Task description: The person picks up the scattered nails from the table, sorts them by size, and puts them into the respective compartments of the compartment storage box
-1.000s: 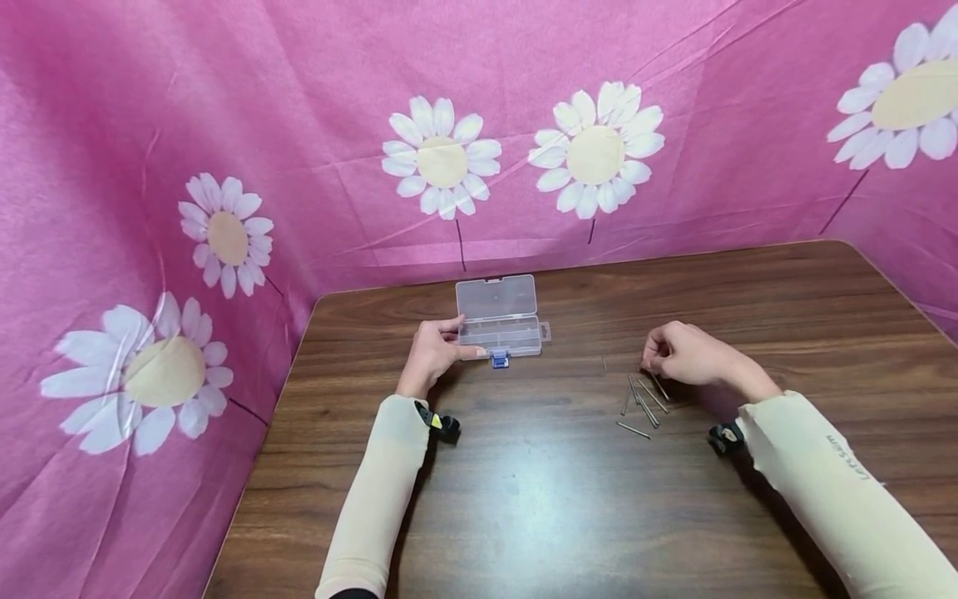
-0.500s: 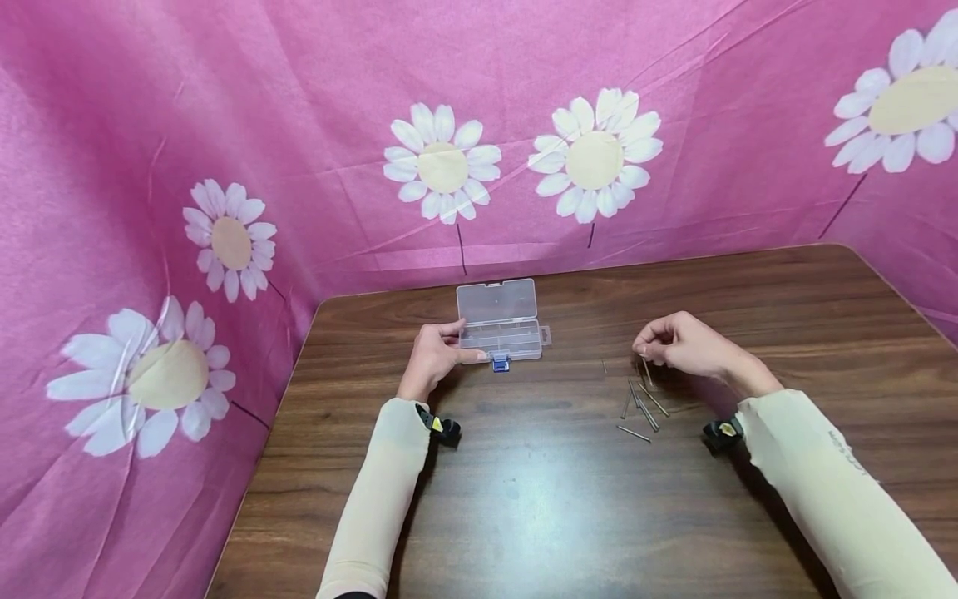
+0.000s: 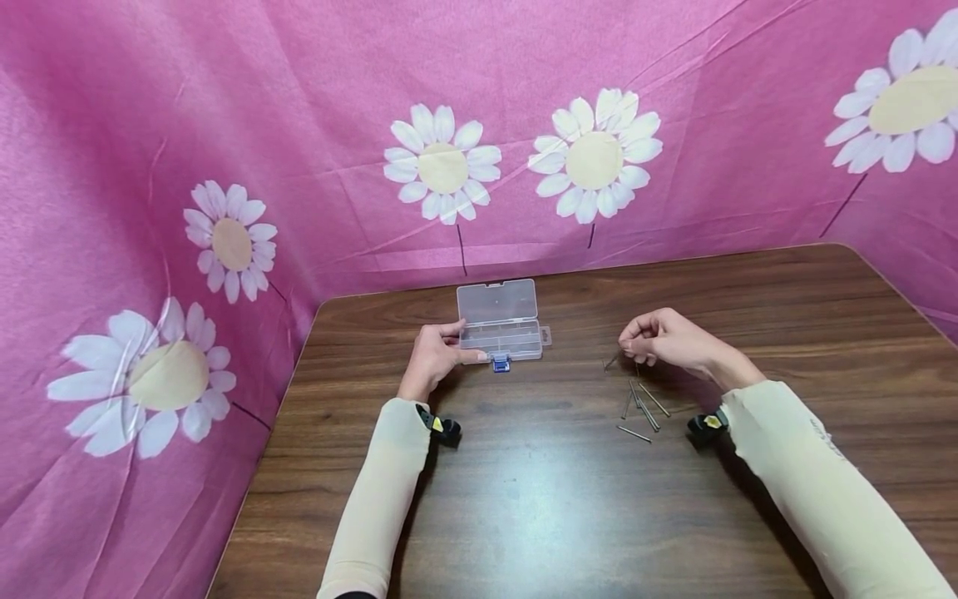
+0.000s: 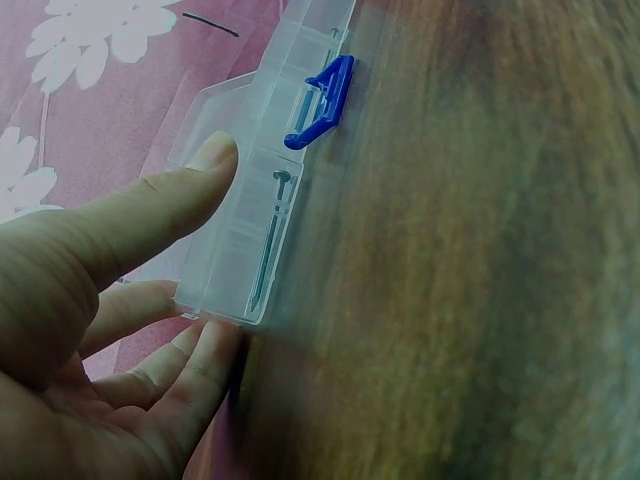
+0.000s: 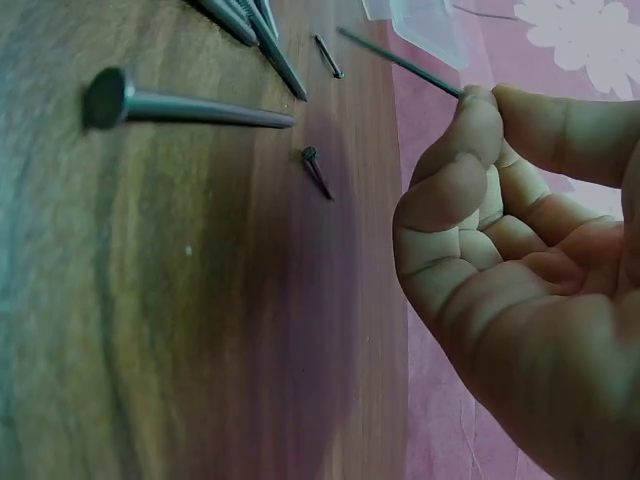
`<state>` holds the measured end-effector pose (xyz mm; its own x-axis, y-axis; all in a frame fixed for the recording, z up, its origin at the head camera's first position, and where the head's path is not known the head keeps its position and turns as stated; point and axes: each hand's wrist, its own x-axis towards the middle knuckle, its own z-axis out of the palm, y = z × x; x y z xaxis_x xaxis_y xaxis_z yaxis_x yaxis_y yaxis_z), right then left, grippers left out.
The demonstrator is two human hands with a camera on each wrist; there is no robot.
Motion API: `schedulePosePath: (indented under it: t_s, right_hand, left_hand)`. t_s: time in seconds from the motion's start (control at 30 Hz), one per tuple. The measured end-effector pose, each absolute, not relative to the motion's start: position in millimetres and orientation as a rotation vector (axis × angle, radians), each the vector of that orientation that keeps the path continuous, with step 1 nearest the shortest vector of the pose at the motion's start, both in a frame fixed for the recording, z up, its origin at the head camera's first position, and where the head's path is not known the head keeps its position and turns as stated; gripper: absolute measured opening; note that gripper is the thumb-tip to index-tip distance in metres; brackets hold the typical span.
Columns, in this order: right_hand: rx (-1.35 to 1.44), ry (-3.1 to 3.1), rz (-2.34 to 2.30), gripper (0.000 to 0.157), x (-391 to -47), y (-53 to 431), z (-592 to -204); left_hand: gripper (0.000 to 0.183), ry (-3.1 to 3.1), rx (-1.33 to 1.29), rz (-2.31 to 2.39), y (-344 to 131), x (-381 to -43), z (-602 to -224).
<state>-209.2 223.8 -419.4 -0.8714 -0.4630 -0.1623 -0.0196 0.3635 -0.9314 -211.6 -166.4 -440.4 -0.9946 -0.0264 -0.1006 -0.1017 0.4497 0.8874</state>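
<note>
My left hand (image 3: 430,358) grips the left end of a clear plastic compartment box (image 3: 524,344), thumb along the front and fingers at the end. Its lid (image 3: 497,301) stands raised at the back, and a blue latch (image 4: 325,105) hangs on the front. Through the wall in the left wrist view, a nail (image 4: 268,245) lies inside. My right hand (image 3: 666,341) pinches a thin nail (image 5: 400,62) between thumb and forefinger, its free end pointing toward the box. Below that hand, several nails (image 3: 654,401) lie loosely scattered.
Two small nails, a nearer one (image 5: 317,173) and a farther one (image 5: 330,57), lie apart from the pile on the wooden table (image 3: 524,499). A pink cloth (image 3: 314,125) printed with daisies hangs behind the table and along its left side.
My right hand has lifted a nail off the pile and moved left with it, toward the box. The left hand and box have stayed in place.
</note>
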Motion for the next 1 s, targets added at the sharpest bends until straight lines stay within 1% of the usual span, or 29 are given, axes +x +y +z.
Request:
schedulePosePath:
  t_s: [0.53, 1.0]
  right_hand:
    - [-0.422, 2.24, -1.485, 0.017, -220, 200, -413]
    - [-0.344, 2.284, -1.513, 0.019, -229, 158, -413]
  left_hand:
    - [0.078, 2.564, -0.139, 1.631, -167, -213, -440]
    - [0.079, 2.578, -0.138, 1.626, -167, -211, -441]
